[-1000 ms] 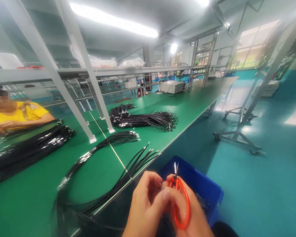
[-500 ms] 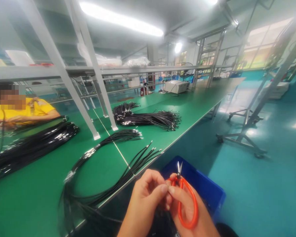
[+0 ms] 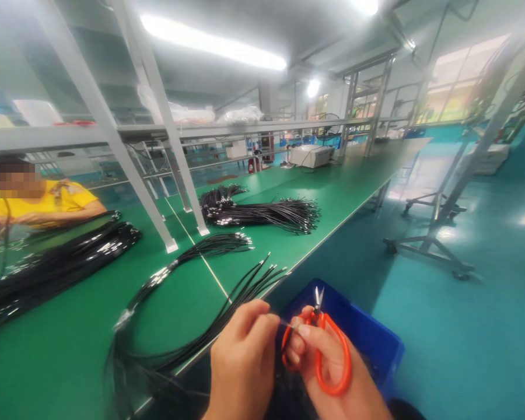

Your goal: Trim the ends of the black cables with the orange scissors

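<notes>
My right hand (image 3: 328, 356) holds a pair of scissors (image 3: 345, 373) with red-orange looped handles, their short blades pointing up and slightly apart. Its thumb and forefinger also pinch one end of a thin, pale strand (image 3: 287, 323). Just to the left, my left hand (image 3: 247, 350) is closed with its back toward me, and the strand runs to its fingertips. What kind of strand it is, I cannot tell. Beside and behind my left hand, a curved bundle of black cables (image 3: 192, 344) lies over the table edge, its loose ends fanned out.
More black cable bundles (image 3: 266, 213) lie on the green table (image 3: 83, 356), with a thick pile (image 3: 61, 262) at left. Grey shelf posts (image 3: 175, 128) rise from the tabletop. Below its edge is a blue bin (image 3: 371, 332). A person in yellow (image 3: 56, 201) sits across.
My left hand has moved slightly left, away from the right, and turned its back toward me. A thin strand now shows between the hands. The scissors stay in my right hand.
</notes>
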A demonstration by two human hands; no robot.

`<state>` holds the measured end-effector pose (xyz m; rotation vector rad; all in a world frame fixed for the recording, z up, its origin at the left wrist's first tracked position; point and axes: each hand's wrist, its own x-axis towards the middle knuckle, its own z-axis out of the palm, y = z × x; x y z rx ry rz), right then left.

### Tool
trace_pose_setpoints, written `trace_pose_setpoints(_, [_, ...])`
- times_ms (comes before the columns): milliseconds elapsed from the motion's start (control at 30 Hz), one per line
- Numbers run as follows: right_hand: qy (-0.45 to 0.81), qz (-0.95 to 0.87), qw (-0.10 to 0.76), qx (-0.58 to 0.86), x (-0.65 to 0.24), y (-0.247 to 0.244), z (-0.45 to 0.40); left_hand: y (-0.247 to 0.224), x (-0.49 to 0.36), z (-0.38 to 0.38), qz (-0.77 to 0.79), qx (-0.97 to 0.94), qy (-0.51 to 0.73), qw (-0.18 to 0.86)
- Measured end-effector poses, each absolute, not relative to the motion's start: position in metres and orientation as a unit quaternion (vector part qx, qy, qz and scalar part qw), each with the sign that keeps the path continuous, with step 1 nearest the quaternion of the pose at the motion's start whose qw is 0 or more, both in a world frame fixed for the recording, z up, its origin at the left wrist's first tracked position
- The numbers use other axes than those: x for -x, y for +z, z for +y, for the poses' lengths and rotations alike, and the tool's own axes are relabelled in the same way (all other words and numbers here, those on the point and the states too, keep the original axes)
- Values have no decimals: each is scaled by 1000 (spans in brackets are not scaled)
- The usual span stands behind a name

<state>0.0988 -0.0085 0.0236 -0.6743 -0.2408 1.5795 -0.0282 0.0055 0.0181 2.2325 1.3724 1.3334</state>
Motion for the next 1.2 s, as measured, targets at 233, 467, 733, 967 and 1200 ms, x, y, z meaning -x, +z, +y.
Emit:
trace_pose_setpoints(233, [678, -155, 647, 313, -97, 26, -9, 14, 26, 5, 406, -626, 430, 508])
trace_pose_setpoints(467, [533, -293, 686, 399, -97, 13, 1, 6, 27, 9, 428, -518, 446, 591])
trace_pose_setpoints(733, [370, -432, 662, 488, -103, 6, -4, 12, 23, 6, 446, -487, 467, 587])
trace_pose_setpoints(967, [232, -470, 634, 568, -91, 16, -13, 14, 18, 2, 436, -486, 486, 581])
trace_pose_setpoints(1200, [297, -447, 626, 566, -87, 5, -26, 13, 25, 7, 444, -456, 526, 564])
